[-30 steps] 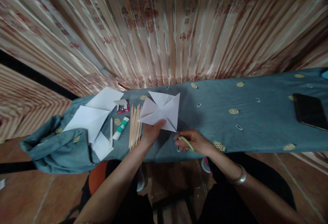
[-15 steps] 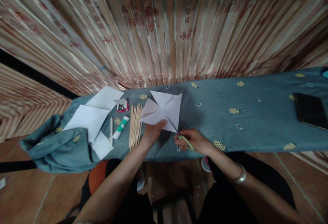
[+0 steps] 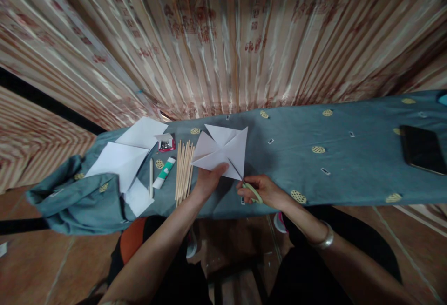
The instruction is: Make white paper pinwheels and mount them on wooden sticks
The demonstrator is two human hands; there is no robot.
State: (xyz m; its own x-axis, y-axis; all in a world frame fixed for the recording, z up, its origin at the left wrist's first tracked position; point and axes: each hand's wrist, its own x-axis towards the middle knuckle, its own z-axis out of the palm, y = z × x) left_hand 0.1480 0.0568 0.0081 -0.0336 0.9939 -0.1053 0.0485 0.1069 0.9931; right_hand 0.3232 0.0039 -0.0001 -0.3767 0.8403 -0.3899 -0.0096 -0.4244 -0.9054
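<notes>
A white square of paper (image 3: 234, 149) with slits running from its corners toward the middle is held up over the cloth. My left hand (image 3: 209, 179) pinches its lower edge, thumb on top and the other fingers hidden beneath. My right hand (image 3: 260, 190) grips a pair of scissors (image 3: 252, 192) with light green handles. The scissor blades lie at the paper's lower right corner, pointing up and left toward its middle. Just left of the paper, a bundle of thin wooden sticks (image 3: 183, 170) rests on the cloth.
A green and white glue stick (image 3: 164, 173), a pale pencil-like stick (image 3: 151, 178) and a small red box (image 3: 166, 143) of metal bits lie left of the sticks. More white paper sheets (image 3: 117, 161) are beyond them. A dark phone (image 3: 423, 149) lies far right on the blue-green tablecloth (image 3: 366, 170).
Almost nothing differs. Both hands, the paper and the scissors keep nearly the same place; the left side of the paper looks slightly shifted.
</notes>
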